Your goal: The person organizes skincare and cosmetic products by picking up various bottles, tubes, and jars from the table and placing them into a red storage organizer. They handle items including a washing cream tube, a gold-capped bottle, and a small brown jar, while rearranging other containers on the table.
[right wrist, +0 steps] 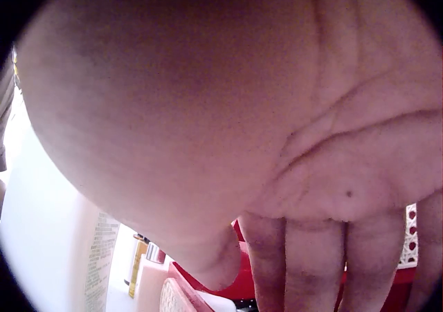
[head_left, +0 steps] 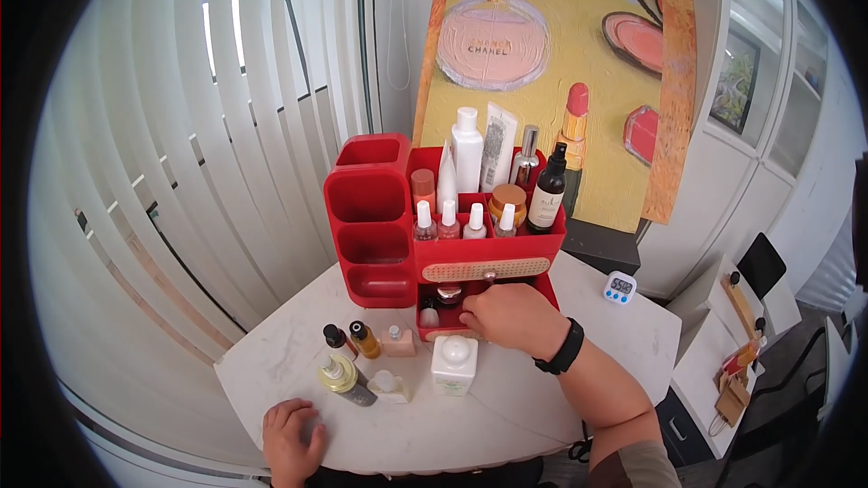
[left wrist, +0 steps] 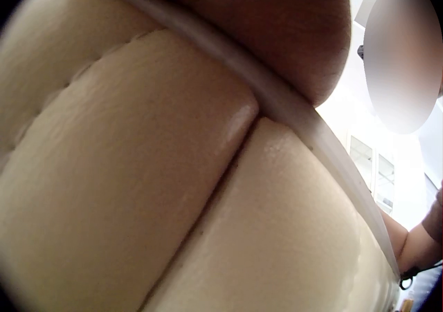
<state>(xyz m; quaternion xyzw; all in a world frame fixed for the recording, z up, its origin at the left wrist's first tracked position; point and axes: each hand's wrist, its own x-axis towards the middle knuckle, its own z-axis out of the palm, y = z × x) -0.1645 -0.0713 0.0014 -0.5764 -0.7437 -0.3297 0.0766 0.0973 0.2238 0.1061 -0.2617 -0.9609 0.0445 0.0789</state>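
Head view: at centre, the right hand (head_left: 515, 318) reaches into the open lower drawer (head_left: 546, 293) of a red organizer (head_left: 488, 248), near a small jar (head_left: 449, 292). The jar looks light, hard and slick, probably best pinched round its lid. Lower left, the left hand (head_left: 294, 438) rests loosely on the worktop (head_left: 271, 343), holding nothing.

Left wrist view: a cream quilted panel (left wrist: 138, 167) fills most of the frame.

Right wrist view: the fingers (right wrist: 315, 263) point down, lower right; their tips are cut off, so whether they hold anything, I cannot tell.
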